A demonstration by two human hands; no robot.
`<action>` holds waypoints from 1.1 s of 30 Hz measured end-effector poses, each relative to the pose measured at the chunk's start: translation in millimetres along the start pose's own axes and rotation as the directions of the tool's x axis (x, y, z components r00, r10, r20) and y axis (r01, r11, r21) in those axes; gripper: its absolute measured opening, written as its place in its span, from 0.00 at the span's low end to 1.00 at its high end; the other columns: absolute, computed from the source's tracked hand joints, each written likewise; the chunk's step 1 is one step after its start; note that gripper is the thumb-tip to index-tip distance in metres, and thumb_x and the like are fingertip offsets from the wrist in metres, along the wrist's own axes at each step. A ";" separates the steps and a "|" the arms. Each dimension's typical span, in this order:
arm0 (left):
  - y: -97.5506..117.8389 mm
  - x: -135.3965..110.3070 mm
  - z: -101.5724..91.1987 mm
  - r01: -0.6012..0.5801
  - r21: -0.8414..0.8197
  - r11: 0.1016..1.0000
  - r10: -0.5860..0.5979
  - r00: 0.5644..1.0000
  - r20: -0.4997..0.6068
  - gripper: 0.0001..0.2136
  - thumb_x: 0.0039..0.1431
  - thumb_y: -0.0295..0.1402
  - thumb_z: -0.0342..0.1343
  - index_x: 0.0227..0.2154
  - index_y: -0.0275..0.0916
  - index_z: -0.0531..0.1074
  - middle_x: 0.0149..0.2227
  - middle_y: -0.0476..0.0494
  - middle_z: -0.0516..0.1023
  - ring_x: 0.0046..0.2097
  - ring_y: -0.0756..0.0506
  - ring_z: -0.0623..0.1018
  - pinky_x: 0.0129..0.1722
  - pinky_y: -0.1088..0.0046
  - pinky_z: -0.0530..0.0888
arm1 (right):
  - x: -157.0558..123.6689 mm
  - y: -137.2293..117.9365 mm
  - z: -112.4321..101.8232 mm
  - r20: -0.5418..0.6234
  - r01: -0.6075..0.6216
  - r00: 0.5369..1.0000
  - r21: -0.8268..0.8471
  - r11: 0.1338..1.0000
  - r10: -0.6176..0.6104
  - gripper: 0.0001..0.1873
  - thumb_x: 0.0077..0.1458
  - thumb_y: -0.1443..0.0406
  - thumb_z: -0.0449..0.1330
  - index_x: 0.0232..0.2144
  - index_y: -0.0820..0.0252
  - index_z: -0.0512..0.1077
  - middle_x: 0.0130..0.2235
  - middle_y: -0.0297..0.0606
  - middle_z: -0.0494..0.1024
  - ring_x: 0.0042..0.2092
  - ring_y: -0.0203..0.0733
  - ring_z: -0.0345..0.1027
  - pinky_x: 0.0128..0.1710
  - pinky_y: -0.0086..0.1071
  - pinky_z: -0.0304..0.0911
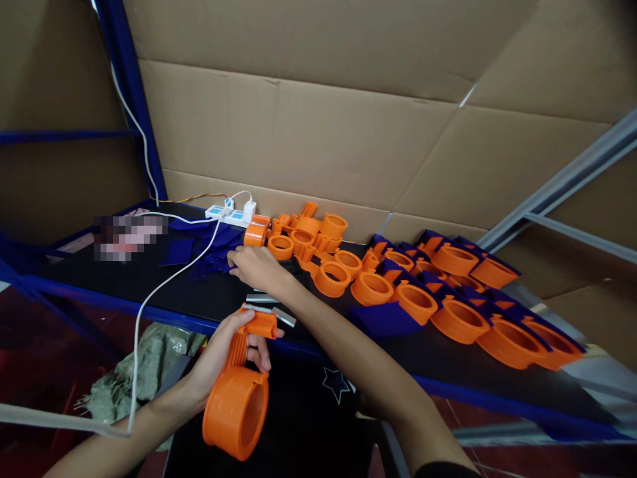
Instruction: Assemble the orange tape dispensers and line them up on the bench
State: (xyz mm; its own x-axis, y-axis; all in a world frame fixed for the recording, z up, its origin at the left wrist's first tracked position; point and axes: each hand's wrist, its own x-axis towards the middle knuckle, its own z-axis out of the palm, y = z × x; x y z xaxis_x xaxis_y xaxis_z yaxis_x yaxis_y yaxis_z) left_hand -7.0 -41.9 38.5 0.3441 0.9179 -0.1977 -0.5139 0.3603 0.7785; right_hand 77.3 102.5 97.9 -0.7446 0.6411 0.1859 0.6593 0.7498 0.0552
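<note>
In front of my body, my left hand [231, 342] is wrapped around the handle of an orange plastic tape dispenser [236, 411]. Its round hub hangs downward, and a toothed metal blade [259, 308] shows at its upper end. My right hand [256, 269] reaches across to the table with bent fingers drawn together, beside a heap of dark blue pieces [219, 249]. Whatever those fingers pinch, if anything, is too small to make out. Metal strips [261, 298] lie near the table's front edge, below my right wrist.
Several orange dispensers [303, 239] are piled at the back centre. More with dark blue parts [460, 318] stand in rows on the right. A power strip [231, 216] lies by the cardboard wall [298, 126]. A white cable [164, 282] crosses the left side; crumpled bags [159, 358] lie below.
</note>
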 end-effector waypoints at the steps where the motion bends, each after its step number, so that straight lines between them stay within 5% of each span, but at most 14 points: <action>1: 0.3 0.9 -1.4 0.018 -0.013 1.000 -0.018 1.000 0.001 0.20 0.64 0.45 0.51 0.41 0.30 0.76 0.21 0.42 0.77 0.22 0.45 0.76 0.23 0.73 0.73 | -3.7 3.3 -4.0 0.002 -0.012 1.000 0.007 1.000 0.012 0.10 0.63 0.63 0.61 0.46 0.57 0.74 0.48 0.41 0.79 0.48 0.46 0.73 0.42 0.32 0.64; 9: 0.4 8.2 -13.6 0.039 -0.160 0.986 -0.042 0.999 -0.015 0.23 0.63 0.47 0.52 0.45 0.30 0.77 0.21 0.43 0.76 0.21 0.47 0.74 0.23 0.74 0.72 | -54.5 52.5 -36.5 0.040 -0.213 0.976 -0.003 0.977 0.213 0.08 0.59 0.65 0.64 0.41 0.60 0.77 0.42 0.45 0.80 0.43 0.49 0.75 0.38 0.33 0.61; 14: -0.9 8.0 -10.6 0.029 -0.180 0.983 -0.033 0.999 -0.023 0.22 0.62 0.47 0.53 0.46 0.31 0.77 0.21 0.43 0.77 0.22 0.46 0.75 0.23 0.73 0.72 | -62.7 42.2 -26.2 0.088 -0.120 0.989 0.053 0.991 0.115 0.11 0.57 0.64 0.66 0.44 0.53 0.77 0.45 0.38 0.80 0.45 0.43 0.74 0.35 0.29 0.59; 18: 2.3 6.9 -6.3 -0.035 -0.199 0.979 0.019 0.996 -0.084 0.20 0.63 0.46 0.53 0.46 0.33 0.76 0.23 0.43 0.78 0.22 0.47 0.76 0.24 0.72 0.75 | -58.7 32.4 -13.8 0.076 -0.095 0.993 0.088 0.992 0.089 0.12 0.55 0.66 0.67 0.43 0.58 0.77 0.44 0.41 0.80 0.45 0.46 0.74 0.37 0.30 0.59; 25: 3.0 8.0 2.1 -0.238 -0.196 0.951 0.199 0.959 -0.201 0.13 0.62 0.39 0.60 0.46 0.38 0.75 0.44 0.39 0.82 0.30 0.47 0.80 0.38 0.60 0.82 | -69.5 48.2 -27.7 -0.030 -0.066 0.997 0.201 0.977 0.074 0.11 0.58 0.67 0.64 0.44 0.58 0.76 0.44 0.39 0.79 0.43 0.40 0.72 0.40 0.31 0.63; 30: -0.8 8.0 2.3 -0.336 -0.131 0.933 0.292 0.917 -0.272 0.13 0.57 0.34 0.66 0.43 0.37 0.74 0.46 0.40 0.81 0.35 0.48 0.81 0.48 0.54 0.81 | -90.5 46.2 -44.5 -0.188 0.131 0.982 0.634 0.762 -0.011 0.11 0.61 0.65 0.62 0.47 0.56 0.77 0.46 0.39 0.77 0.44 0.38 0.71 0.36 0.29 0.68; 33: -3.3 7.2 0.9 -0.326 -0.092 0.941 0.291 0.917 -0.272 0.16 0.56 0.34 0.67 0.46 0.38 0.73 0.39 0.42 0.82 0.38 0.43 0.83 0.48 0.55 0.80 | -98.3 31.8 -42.2 -0.194 0.193 0.978 0.696 0.691 -0.078 0.13 0.61 0.65 0.63 0.48 0.53 0.78 0.45 0.39 0.75 0.43 0.38 0.71 0.38 0.30 0.70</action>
State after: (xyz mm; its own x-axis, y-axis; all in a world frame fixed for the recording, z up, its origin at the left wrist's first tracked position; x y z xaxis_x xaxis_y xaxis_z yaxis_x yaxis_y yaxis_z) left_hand -2.1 -36.7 35.0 -0.0473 0.9921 -0.1165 -0.6677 0.0553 0.7423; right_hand 175.8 56.4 122.8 -0.7592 0.5372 0.3675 0.2400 0.7559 -0.6091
